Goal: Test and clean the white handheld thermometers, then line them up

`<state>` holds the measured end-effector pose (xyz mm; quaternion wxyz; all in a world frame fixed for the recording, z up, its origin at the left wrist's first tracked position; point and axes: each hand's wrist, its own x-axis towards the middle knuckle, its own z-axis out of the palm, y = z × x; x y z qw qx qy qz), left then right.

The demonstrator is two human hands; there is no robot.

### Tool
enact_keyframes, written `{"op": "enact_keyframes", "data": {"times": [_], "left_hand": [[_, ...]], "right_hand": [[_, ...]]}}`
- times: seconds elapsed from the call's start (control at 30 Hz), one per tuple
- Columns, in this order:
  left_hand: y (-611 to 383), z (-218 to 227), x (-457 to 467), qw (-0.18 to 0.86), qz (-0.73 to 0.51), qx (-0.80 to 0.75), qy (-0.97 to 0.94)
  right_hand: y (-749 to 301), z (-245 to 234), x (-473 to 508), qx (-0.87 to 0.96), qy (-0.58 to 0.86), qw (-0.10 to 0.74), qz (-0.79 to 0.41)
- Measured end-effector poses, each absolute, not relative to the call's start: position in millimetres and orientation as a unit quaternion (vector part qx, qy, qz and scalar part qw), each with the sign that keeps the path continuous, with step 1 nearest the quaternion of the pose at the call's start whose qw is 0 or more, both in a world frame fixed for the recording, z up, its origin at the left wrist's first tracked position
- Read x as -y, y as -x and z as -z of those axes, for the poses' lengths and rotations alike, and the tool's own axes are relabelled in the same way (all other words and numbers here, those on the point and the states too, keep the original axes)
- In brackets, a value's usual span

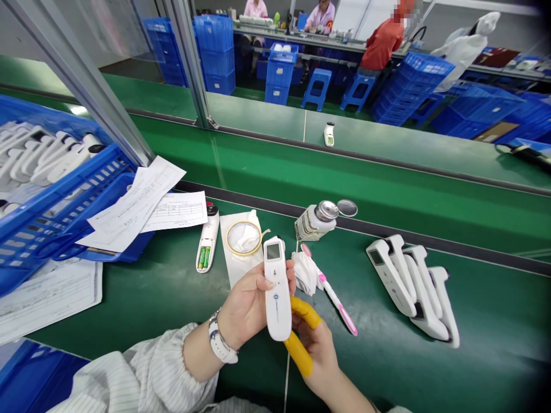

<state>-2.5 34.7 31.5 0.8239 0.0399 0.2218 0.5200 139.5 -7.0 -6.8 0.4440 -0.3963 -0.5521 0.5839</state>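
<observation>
Standing by the counter (163, 298), I'm seeing a person handling a white handheld device (278, 318), which is tilting slightly, screen facing up. The left hand (243, 304) is gripping it around the middle, fingers clamped on its sides, thumb lying across the front near the buttons. The right hand (322, 350), wearing yellow finger covers (300, 355), is meeting the lower edge; finger and thumb are standing apart, tips partly hidden, so I can't tell whether they're pinching.

Just beyond, a yellow-rimmed ring (260, 241) is resting on a white sheet (230, 269). Beside that, another device (209, 246) is lying with two green batteries showing. A metal-topped bottle (313, 225) is sitting near the back edge; a pink-and-white brush (340, 304) is lying against a crumpled white cloth (305, 275). To the right, a cluster of white devices (424, 292) is lying overlapped. To the left, a blue basket (86, 195) is holding more, and printed papers (138, 212) are lying alongside it.
</observation>
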Motion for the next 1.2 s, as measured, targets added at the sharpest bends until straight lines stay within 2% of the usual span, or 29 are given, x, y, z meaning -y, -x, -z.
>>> {"op": "enact_keyframes", "data": {"times": [0.27, 0.53, 0.73, 0.9, 1.2], "left_hand": [[2.4, -30.3, -34.9, 0.832, -0.508, -0.22, -0.03], [2.5, -30.0, -32.0, 0.84, -0.501, -0.208, -0.022], [-6.3, -26.4, -24.7, 0.83, -0.522, -0.193, -0.048], [1.4, -29.6, -30.0, 0.833, -0.515, -0.2, -0.025], [3.3, -32.5, -30.5, 0.838, -0.503, -0.21, -0.025]], "right_hand": [[-144.5, 7.0, 5.7, 0.598, 0.393, 0.426, -0.554], [-142.4, 6.6, 4.2, 0.641, 0.363, 0.456, -0.499], [-145.2, 4.1, -2.8, 0.603, 0.399, 0.491, -0.486], [-143.7, 2.5, -3.0, 0.629, 0.348, 0.458, -0.522], [-146.8, 2.8, 0.3, 0.669, 0.326, 0.447, -0.496]]}}
